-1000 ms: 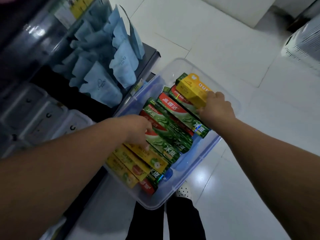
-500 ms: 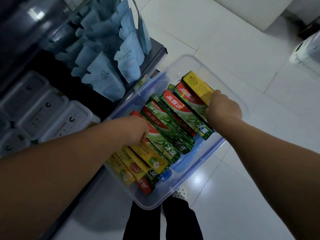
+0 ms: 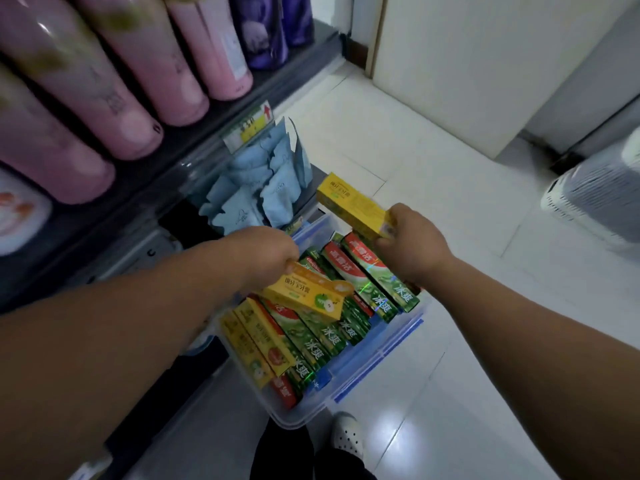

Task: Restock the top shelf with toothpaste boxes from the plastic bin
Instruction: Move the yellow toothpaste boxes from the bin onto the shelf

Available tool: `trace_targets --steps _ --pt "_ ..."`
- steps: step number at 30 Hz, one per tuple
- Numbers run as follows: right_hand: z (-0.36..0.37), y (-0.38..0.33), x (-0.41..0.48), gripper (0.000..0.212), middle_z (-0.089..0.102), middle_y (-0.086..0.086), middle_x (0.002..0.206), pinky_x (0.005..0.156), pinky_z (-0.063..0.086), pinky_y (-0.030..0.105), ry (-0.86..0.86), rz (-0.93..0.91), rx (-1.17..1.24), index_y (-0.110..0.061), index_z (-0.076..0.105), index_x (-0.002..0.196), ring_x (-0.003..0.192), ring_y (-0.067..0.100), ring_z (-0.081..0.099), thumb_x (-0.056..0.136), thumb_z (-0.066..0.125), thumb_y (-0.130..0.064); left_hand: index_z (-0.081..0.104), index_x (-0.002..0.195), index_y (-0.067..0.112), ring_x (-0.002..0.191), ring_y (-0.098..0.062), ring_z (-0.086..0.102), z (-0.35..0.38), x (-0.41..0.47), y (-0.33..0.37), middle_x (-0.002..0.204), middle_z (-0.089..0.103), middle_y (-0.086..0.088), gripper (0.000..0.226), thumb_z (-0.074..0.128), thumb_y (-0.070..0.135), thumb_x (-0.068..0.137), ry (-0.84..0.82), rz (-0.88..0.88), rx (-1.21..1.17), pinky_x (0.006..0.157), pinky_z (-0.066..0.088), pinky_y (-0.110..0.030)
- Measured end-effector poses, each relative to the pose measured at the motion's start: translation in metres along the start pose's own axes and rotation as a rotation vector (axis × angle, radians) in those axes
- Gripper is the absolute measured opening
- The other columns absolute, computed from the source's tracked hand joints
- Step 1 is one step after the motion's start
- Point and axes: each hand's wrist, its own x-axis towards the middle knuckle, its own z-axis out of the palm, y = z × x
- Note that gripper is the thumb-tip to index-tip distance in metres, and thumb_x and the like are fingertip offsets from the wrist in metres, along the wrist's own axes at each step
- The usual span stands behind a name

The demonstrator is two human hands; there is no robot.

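Observation:
A clear plastic bin (image 3: 367, 368) with blue clips sits on the floor, filled with several green-and-red toothpaste boxes (image 3: 374, 275) and yellow ones (image 3: 256, 341). My left hand (image 3: 266, 254) grips one end of a yellow toothpaste box (image 3: 308, 294) with a green apple on it, lifted just above the bin. My right hand (image 3: 412, 242) holds a second yellow toothpaste box (image 3: 353, 206) by its near end, raised above the bin's far side. The top shelf is out of view.
A dark shelf unit (image 3: 194, 157) runs along the left with pink bottles (image 3: 114, 98), purple bottles (image 3: 266, 29) and hanging pale blue pouches (image 3: 256, 192). A white perforated basket (image 3: 595, 195) stands at the right on the white tiled floor. My white shoe (image 3: 348, 434) is below the bin.
Both hands have lifted out of the bin, each with a yellow box. The camera has tilted up, bringing the shelf of pink bottles into view.

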Motion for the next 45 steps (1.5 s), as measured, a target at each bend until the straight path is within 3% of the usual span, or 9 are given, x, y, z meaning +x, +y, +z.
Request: trace_targets --steps 7,15,20,23,25,28,35,40,45 --pt "-0.088 -0.067 -0.041 0.026 0.052 0.004 0.079 0.065 0.039 0.033 -0.077 -0.159 0.27 -0.014 0.052 0.091 0.076 0.024 0.05 0.076 0.072 -0.013 0.054 0.083 0.022 0.086 -0.023 0.054 -0.07 -0.088 0.017 0.088 0.055 -0.002 0.018 0.045 0.026 0.098 0.218 -0.087 -0.017 0.069 0.035 -0.028" --pt "-0.171 -0.13 -0.089 0.034 0.055 0.008 0.083 0.072 0.05 0.04 -0.211 -0.252 0.57 -0.008 0.052 0.095 0.075 0.021 0.054 0.073 0.078 -0.006 0.055 0.081 0.016 0.084 -0.021 0.052 -0.13 -0.18 0.027 0.086 0.056 -0.002 0.021 0.049 0.029 0.096 0.467 -0.15 -0.005 0.071 0.04 -0.03" --pt "-0.207 -0.156 -0.108 0.056 0.06 0.006 0.092 0.082 0.051 0.04 -0.324 -0.284 0.77 -0.003 0.05 0.113 0.083 0.019 0.059 0.073 0.079 -0.031 0.06 0.085 0.017 0.094 -0.026 0.056 -0.154 -0.225 0.028 0.1 0.061 -0.006 0.018 0.051 0.028 0.095 0.636 -0.154 0.013 0.081 0.048 -0.038" --pt "-0.222 -0.174 -0.112 0.037 0.067 0.001 0.085 0.081 0.055 0.037 -0.337 -0.239 0.978 -0.011 0.061 0.104 0.076 0.014 0.065 0.087 0.062 -0.044 0.064 0.089 0.018 0.094 -0.025 0.056 -0.166 -0.248 0.028 0.103 0.06 -0.004 0.02 0.049 0.029 0.095 0.731 -0.162 0.057 0.08 0.049 -0.04" --pt "-0.232 -0.185 -0.114 0.023 0.064 0.003 0.077 0.061 0.054 0.027 -0.273 -0.214 1.027 -0.012 0.062 0.091 0.06 0.011 0.062 0.096 0.054 -0.033 0.065 0.094 0.017 0.095 -0.024 0.056 -0.173 -0.262 0.029 0.105 0.06 -0.005 0.021 0.048 0.03 0.096 0.775 -0.156 0.124 0.078 0.048 -0.04" --pt "-0.244 -0.193 -0.116 0.006 0.063 0.012 0.079 0.057 0.054 0.03 -0.218 -0.219 1.055 -0.006 0.055 0.091 0.059 0.018 0.061 0.092 0.061 -0.009 0.067 0.098 0.018 0.099 -0.023 0.057 -0.181 -0.28 0.026 0.107 0.061 -0.004 0.021 0.05 0.03 0.095 0.831 -0.137 0.157 0.079 0.05 -0.041" --pt "-0.271 -0.238 -0.135 0.022 0.068 0.014 0.092 0.061 0.058 0.036 -0.318 -0.352 1.106 -0.007 0.06 0.108 0.073 0.024 0.067 0.091 0.054 0.006 0.066 0.113 0.027 0.111 -0.02 0.053 -0.191 -0.343 0.016 0.115 0.062 0.0 0.024 0.049 0.029 0.096 0.876 -0.192 0.209 0.088 0.047 -0.038" --pt "-0.284 -0.287 -0.152 0.015 0.068 0.014 0.086 0.068 0.053 0.037 -0.336 -0.504 1.003 -0.002 0.065 0.101 0.074 0.027 0.064 0.093 0.053 0.002 0.067 0.099 0.019 0.095 -0.02 0.058 -0.195 -0.401 0.009 0.097 0.064 0.002 0.022 0.048 0.029 0.096 0.94 -0.334 0.235 0.078 0.047 -0.032" --pt "-0.294 -0.341 -0.175 0.009 0.067 0.009 0.071 0.054 0.056 0.031 -0.278 -0.601 1.041 -0.006 0.063 0.09 0.057 0.018 0.065 0.092 0.056 0.0 0.058 0.08 0.018 0.073 -0.014 0.049 -0.192 -0.458 -0.014 0.075 0.05 0.008 0.023 0.048 0.031 0.097 1.002 -0.468 0.221 0.064 0.036 -0.029"
